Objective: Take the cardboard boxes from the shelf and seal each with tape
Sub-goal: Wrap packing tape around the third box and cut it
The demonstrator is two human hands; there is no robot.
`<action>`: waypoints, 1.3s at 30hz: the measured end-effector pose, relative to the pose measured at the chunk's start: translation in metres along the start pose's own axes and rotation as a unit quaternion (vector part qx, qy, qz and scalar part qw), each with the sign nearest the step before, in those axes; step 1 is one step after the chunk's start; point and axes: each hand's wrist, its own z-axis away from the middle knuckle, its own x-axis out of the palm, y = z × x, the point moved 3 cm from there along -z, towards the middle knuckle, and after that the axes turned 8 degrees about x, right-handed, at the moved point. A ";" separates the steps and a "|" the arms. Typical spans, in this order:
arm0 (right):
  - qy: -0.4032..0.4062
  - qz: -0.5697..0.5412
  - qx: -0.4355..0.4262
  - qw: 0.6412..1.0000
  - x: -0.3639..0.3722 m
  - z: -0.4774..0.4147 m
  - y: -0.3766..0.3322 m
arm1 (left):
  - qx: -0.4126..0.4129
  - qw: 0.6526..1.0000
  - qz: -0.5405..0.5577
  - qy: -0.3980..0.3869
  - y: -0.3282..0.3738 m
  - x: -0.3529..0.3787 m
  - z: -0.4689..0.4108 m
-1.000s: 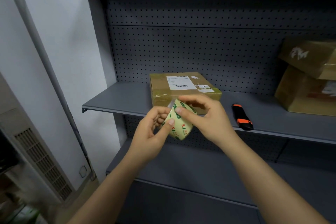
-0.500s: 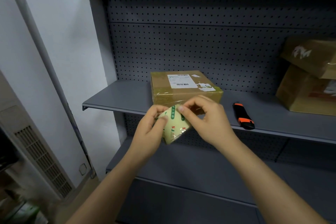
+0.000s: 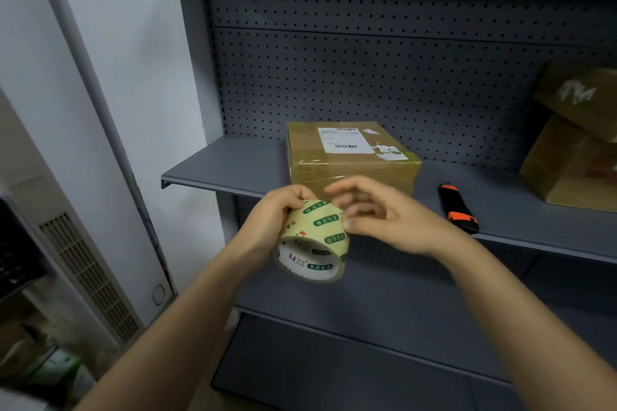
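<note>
A cardboard box (image 3: 350,160) with a white shipping label and tape across its seams sits on the grey shelf (image 3: 227,163), just beyond my hands. My left hand (image 3: 277,220) grips a roll of pale tape with green print (image 3: 314,237) in front of the shelf edge, its open core tilted toward me. My right hand (image 3: 394,217) is at the roll's right side. Its thumb touches the roll's edge while its fingers are lifted, loosely curled and blurred, holding nothing that I can see.
An orange and black utility knife (image 3: 459,208) lies on the shelf right of the box. Two more cardboard boxes are stacked at the far right, lower one (image 3: 567,173), upper one tilted (image 3: 581,93). A lower shelf (image 3: 400,304) lies beneath. A white wall and vented unit (image 3: 90,277) stand left.
The roll has turned so its open core faces me. My right hand's fingers have lifted off the top of the roll. The left hand keeps its grip.
</note>
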 end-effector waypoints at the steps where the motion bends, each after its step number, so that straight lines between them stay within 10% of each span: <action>1: 0.006 -0.042 0.011 0.999 0.000 0.000 0.004 | -0.001 1.000 0.010 0.000 0.000 -0.001 0.000; 12: 0.183 -0.223 -0.016 0.957 0.009 -0.006 0.026 | 0.070 0.959 -0.136 0.240 -0.017 0.000 0.028; 21: 0.251 -0.107 -0.015 0.962 0.021 -0.008 0.026 | 0.070 0.991 -0.010 0.116 -0.021 0.023 0.030; 39: 0.250 0.181 -0.121 0.943 0.000 -0.023 0.018 | 0.101 0.981 -0.159 0.046 -0.021 0.028 0.027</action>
